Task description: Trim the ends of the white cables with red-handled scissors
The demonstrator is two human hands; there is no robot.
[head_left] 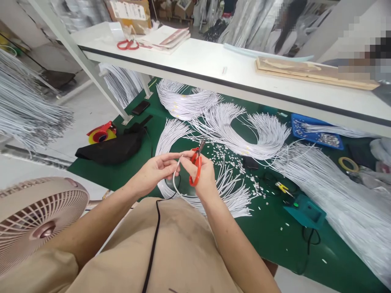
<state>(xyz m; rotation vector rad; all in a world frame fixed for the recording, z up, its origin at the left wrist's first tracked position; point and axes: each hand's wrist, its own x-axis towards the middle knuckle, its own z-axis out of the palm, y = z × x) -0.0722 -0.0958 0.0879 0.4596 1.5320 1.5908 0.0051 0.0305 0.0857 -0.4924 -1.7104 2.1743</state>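
My left hand [154, 173] is closed on a thin white cable [174, 179] near its end. Red-handled scissors [198, 167] rest in my right hand [202, 171], blades pointing away from me, while its thumb and forefinger pinch at the same cable end. The fingertips of both hands nearly meet there. Below and behind the hands, a curved bundle of white cables [235, 193] lies on the green table [244, 244]. Small white connectors [224, 154] are scattered to the right of the scissors.
More cable bundles [226, 126] lie ahead under a white shelf [195, 57]. A blue tray [317, 132], yellow-handled pliers [282, 188] and a teal device [307, 211] are at right. A black pouch [113, 148], tape dispenser [102, 132] and fan [39, 219] are at left.
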